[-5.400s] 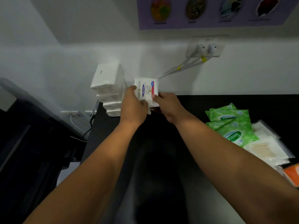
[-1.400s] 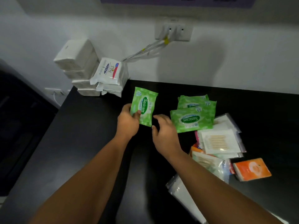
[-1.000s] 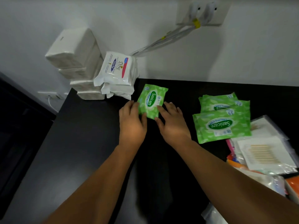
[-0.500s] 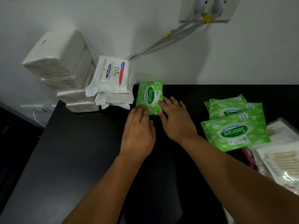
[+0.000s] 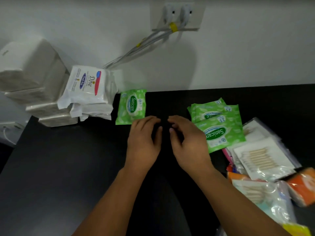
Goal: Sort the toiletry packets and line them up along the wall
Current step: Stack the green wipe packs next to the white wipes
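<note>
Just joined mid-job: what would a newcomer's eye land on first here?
The bright green Sanicare packet lying alone at the wall beside the stacked Dove packets. Before it the left hand and right hand hover empty; more green packets and clear bags lie jumbled at right.

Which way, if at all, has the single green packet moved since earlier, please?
Yes: the green packet went toward the wall, beside the Dove stack.

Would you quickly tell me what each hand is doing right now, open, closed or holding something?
Left hand: open, fingers loosely curled, holding nothing.
Right hand: open, fingers loosely curled, holding nothing.
</note>
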`<state>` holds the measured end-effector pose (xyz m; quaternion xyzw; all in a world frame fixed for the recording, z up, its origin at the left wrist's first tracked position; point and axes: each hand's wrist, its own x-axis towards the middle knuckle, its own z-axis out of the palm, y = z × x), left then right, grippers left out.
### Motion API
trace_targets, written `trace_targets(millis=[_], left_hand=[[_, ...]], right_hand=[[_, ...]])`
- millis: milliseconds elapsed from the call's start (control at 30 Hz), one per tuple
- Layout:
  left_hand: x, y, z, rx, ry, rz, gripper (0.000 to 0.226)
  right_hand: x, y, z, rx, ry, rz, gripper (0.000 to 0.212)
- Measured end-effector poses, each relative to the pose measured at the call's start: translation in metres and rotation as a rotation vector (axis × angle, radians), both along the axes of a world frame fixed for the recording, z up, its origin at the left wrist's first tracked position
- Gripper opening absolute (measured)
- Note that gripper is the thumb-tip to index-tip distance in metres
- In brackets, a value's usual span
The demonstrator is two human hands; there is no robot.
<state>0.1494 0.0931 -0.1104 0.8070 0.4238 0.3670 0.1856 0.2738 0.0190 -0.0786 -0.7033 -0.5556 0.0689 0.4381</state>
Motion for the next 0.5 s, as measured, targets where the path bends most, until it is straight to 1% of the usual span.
trace_targets(millis=[67,133,233,300,400,467,500], left_hand=[[0.026,-0.009,0.004,-0.044,0.019,-0.143,0.036],[0.047,-0.015,0.005,-0.082,0.077,-0.255,0.053],[0.066,-0.016,0.008,-0.18,0.213,-0.334,0.081],[0.074,-0.015,0.01,-0.204,0.323,-0.346,0.093],[0.082,-0.014,0.015,-0.215,0.444,-0.355,0.094],[0.085,-0.017,0.019,-0.275,0.451,-0.367,0.085],[0.086,-0.018,0.021,-0.32,0.413,-0.368,0.076]], right_hand=[[0.022,-0.018,0.003,0.001,-0.102,-0.094,0.029],[0.046,-0.033,0.003,-0.017,-0.195,-0.182,0.032],[0.076,-0.05,0.008,-0.059,-0.265,-0.264,0.037],[0.094,-0.058,0.011,-0.153,-0.298,-0.27,0.048],[0.112,-0.062,0.006,-0.344,-0.376,-0.243,0.068],[0.115,-0.064,0.001,-0.384,-0.413,-0.217,0.072],[0.115,-0.064,0.0,-0.374,-0.423,-0.21,0.071]])
